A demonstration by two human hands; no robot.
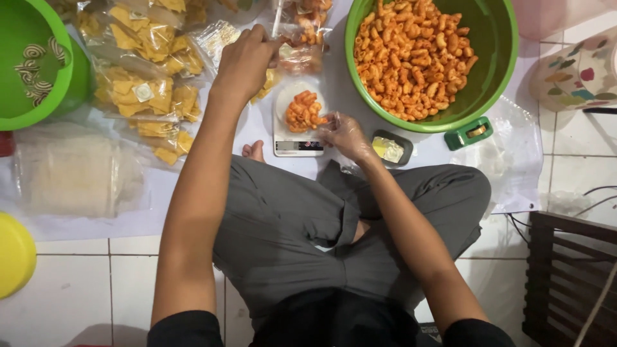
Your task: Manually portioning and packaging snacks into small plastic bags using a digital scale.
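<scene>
I sit cross-legged on a tiled floor. A small white kitchen scale [297,142] lies in front of me with a heap of orange macaroni snacks [304,110] on it. My right hand [345,133], in a thin clear plastic glove, rests at the right edge of that heap with fingers curled near the snacks. My left hand [247,59] reaches forward and pinches a clear packet of orange snacks [299,46] beyond the scale. A large green bowl [497,59] full of the same orange snacks stands at the upper right.
Bags of yellow chips [144,71] lie upper left, beside a green bowl [35,71]. A stack of clear plastic bags [74,173] lies left, a yellow lid [14,256] lower left. A small dark tray [389,149], a green tape dispenser [470,132] and a dark wooden rack [565,276] are right.
</scene>
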